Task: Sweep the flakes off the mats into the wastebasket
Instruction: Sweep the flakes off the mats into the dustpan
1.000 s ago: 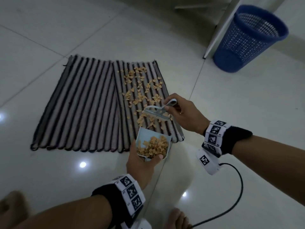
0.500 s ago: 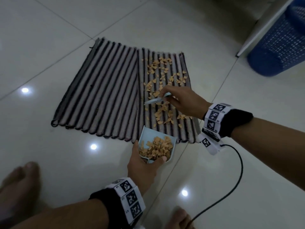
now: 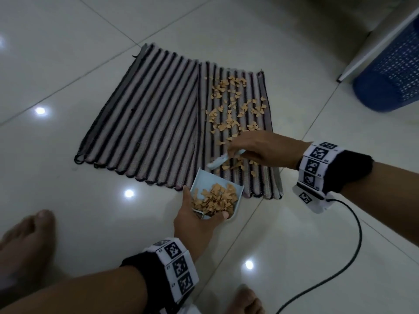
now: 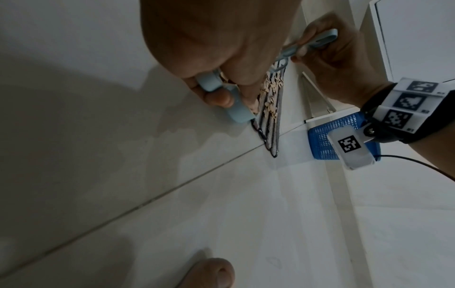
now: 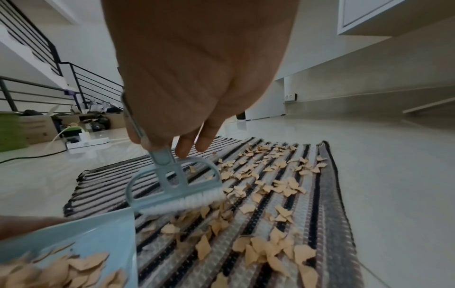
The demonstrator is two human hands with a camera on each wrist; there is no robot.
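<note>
Dim, bluish indoor light; ceiling-lamp glare spots on glossy floor tiles (image 3: 68, 64); soft blur, bowed wide-angle edges.

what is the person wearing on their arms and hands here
Both hands, left hand and right hand, are bare, as are the forearms. Each wrist carries a black band wrapped with white tiles printed with black square markers. A small white tagged box hangs under the right wrist, trailing a black cable.

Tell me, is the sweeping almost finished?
Not yet. The left mat looks clean, and the dustpan in the left hand holds a pile. The right hand holds the brush. Many flakes remain; the wastebasket waits.
</note>
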